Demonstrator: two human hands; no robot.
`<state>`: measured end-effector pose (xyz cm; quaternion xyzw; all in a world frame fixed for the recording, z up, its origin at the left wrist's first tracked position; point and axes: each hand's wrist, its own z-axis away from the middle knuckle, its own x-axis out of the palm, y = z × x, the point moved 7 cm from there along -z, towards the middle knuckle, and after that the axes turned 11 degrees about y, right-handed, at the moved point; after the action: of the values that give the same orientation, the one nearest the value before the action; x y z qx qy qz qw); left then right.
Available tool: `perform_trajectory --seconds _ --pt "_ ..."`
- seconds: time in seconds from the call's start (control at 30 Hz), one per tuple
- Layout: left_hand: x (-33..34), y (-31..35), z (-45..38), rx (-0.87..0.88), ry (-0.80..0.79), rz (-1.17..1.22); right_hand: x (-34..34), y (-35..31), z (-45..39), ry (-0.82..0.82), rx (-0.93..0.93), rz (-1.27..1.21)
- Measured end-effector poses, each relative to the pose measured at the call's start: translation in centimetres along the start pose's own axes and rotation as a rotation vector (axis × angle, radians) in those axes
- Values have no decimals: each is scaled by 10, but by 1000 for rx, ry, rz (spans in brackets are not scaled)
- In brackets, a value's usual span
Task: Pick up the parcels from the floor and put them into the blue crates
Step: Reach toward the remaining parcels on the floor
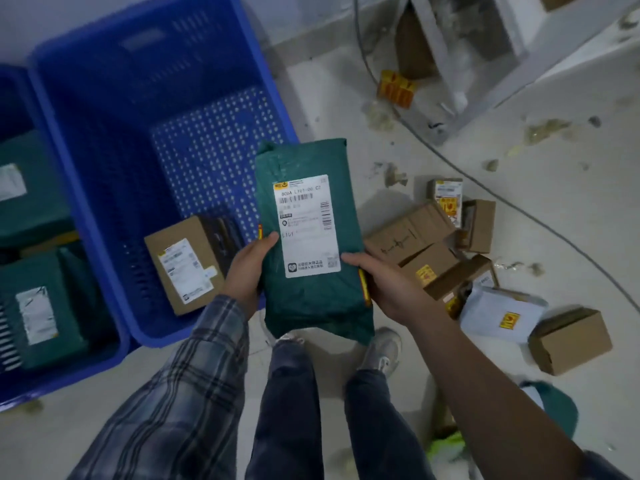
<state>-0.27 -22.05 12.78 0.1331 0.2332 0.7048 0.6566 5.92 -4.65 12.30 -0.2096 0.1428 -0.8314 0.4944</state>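
Head view: left hand (251, 268) and right hand (379, 282) grip a green parcel (311, 299) by its sides, label up, held above the floor just right of the blue crate (104, 133).

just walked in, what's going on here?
A person is sorting parcels into blue crates. Both hands, left hand and right hand, grip a green mailer with its label facing up, held over the floor by the near corner of the middle crate. That crate holds one cardboard box so far; the crate at far left holds several green mailers. A pile of boxes and a white mailer lies on the floor to the right.
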Motion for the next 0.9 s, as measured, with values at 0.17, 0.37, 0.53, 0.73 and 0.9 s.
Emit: perform_trajectory --seconds 0.17,0.37,0.53,0.73,0.9 --pt "-64 -4 -44 -58 90 -13 66 17 -34 7 12 151" --pt "-94 3 -105 65 64 -100 110 21 -90 156 -32 228" --pt "-90 -6 -156 176 147 -395 121 23 -145 273 -192 544" --pt "-80 -38 -207 151 324 -742 123 45 -205 316 -296 718" --pt "-46 -72 -236 86 302 -726 111 85 -259 381 -254 761"
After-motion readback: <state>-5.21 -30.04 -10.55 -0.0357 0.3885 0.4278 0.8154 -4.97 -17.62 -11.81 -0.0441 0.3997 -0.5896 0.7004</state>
